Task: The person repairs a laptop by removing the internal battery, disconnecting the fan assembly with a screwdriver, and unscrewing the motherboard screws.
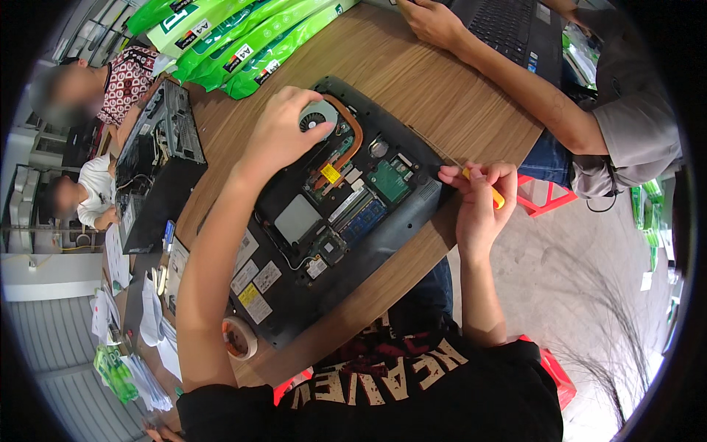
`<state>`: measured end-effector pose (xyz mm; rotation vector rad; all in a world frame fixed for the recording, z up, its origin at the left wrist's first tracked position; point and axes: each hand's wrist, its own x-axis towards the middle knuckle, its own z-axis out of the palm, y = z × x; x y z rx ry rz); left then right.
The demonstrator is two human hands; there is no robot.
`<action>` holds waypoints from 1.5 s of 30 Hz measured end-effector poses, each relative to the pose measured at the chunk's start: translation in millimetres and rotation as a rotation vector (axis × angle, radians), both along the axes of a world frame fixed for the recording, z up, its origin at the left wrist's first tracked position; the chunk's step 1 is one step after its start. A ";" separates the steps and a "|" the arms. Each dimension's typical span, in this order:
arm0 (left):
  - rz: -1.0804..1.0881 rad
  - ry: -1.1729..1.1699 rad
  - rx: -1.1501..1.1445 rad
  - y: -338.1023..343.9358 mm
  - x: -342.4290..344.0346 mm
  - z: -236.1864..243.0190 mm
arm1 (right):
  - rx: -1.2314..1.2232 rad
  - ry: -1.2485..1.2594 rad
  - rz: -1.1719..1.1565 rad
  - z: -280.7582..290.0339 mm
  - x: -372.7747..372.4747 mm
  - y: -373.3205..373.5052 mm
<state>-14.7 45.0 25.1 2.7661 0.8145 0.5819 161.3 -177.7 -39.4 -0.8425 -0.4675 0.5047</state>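
An upturned black laptop [401,151] lies on the wooden table with its bottom cover off and its inner parts bare. My left hand [283,129] reaches over its far left part, thumb and fingers closed about the round cooling fan [318,114]. From the fan a copper heat pipe [358,132] curves down to a yellow label. Blue memory modules [366,219] and a green circuit board [388,181] sit nearer to me. At the laptop's right edge my right hand [482,195] grips a screwdriver [498,200] by its yellow handle; its shaft points up and left.
Green paper packs [247,51] lie at the back. An opened black computer case [162,166] stands at left, with papers and a tape roll [239,337] nearer. Across the table, another person's arm [515,81] rests beside a second laptop [508,29]. Red stools [541,195] stand below.
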 end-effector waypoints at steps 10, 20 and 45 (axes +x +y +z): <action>-0.069 0.168 0.039 -5.9 11.4 5.0 | -0.006 -0.036 0.008 0.7 1.8 -1.0; -0.277 0.402 0.180 17.1 10.4 38.8 | -0.045 -0.033 0.023 -2.7 0.1 0.4; -0.154 -0.015 -0.003 19.4 -0.9 30.2 | -0.052 -0.070 0.014 0.2 -1.2 2.6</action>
